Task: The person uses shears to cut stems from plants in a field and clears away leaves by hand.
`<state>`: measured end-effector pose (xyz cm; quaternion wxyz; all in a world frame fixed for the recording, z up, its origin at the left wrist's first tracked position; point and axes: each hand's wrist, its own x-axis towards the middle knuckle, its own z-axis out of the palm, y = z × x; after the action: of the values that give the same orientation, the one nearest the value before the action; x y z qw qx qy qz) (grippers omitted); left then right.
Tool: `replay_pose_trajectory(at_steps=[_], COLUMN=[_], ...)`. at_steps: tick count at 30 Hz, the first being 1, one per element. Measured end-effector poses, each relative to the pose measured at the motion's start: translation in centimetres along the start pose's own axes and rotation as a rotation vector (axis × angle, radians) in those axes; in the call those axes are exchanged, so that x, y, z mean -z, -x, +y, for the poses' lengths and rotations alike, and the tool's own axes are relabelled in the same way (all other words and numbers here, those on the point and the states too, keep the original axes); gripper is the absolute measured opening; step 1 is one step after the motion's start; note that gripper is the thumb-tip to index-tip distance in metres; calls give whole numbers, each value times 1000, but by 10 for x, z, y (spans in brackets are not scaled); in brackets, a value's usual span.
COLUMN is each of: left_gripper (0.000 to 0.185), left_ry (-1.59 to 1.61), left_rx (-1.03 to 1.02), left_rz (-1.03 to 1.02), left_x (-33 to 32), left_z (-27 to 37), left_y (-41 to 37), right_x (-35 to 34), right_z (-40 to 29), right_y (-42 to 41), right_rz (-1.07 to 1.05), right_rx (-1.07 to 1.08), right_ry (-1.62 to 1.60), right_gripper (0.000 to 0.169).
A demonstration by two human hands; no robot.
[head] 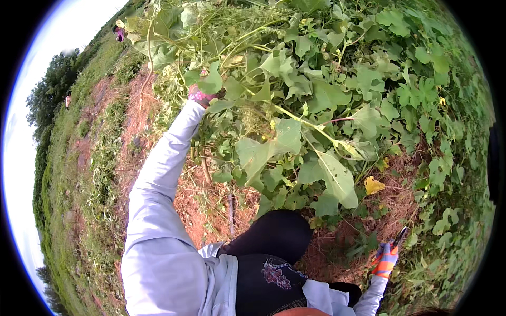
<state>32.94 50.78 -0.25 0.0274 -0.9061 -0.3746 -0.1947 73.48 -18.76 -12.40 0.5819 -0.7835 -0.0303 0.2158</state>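
Observation:
My left hand (201,96), in a pink flowered glove, reaches up into a thick mass of large lobed green leaves (292,91). It grips leafy stems there; a leaf covers part of the fingers. A long pale green stem (294,115) slants from near that hand down to the right, with broad leaves along it. Low on the right, my right hand (384,260) wears an orange and blue-grey striped glove. It holds a pair of hand pruners (400,237), dark blades pointing up beside the vines and apart from the long stem.
Reddish soil with dry straw (215,213) lies under the plants. A woody stalk (206,166) rises from it. My bent knee (272,233) is close below the leaves. Vines (446,177) crowd the right side. A distant person (118,33) is at upper left, near a brown stem (150,51).

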Motion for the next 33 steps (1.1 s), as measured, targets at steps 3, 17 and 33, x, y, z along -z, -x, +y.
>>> replay_pose_trajectory(at_steps=[3,17,33], left_gripper=[42,44,50], left_ry=[-53,-27,62], left_rx=[320,711,390], left_rz=[-201,-923,251], left_x=[-63,-237,56], left_z=[24,-25,-30], left_y=[-29,55,32], right_x=[1,-38,-30], right_z=[-1,-25,-28], right_y=[7,26,33], right_rz=[22,-101,-53], right_rx=[16,-78,-29], right_ry=[8,82,-19], right_gripper=[22,28,24])
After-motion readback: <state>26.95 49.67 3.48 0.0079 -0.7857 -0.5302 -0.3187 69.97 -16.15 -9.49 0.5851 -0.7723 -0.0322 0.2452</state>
